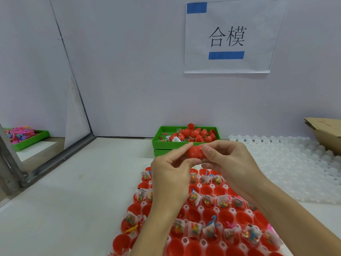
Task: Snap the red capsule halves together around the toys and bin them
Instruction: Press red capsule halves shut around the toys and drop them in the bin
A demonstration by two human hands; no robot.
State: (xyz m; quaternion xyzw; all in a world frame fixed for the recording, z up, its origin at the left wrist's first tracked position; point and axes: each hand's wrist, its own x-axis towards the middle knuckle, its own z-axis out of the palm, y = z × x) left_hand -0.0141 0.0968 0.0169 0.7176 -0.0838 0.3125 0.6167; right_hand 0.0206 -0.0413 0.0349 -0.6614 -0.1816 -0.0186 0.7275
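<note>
Red capsule (195, 153) pinched between left hand (169, 174) and right hand (228, 161).

Glossy red plastic capsule (195, 153)

You face a pale lilac partition wall (138, 71) rising straight from the far edge of a white tabletop (73, 191). High on the right of that wall hangs a white paper sign (228, 37) printed with two black characters, with blue tape (226, 55) beneath them and another blue piece at its top left corner. To your left a side panel angles toward you, edged below by a grey metal frame (55, 163) (scuffed, with small screws showing). The light falls soft and even, with only faint shadows on the tabletop. At the far right, a brown cardboard box (324, 133) leans into view.
</note>
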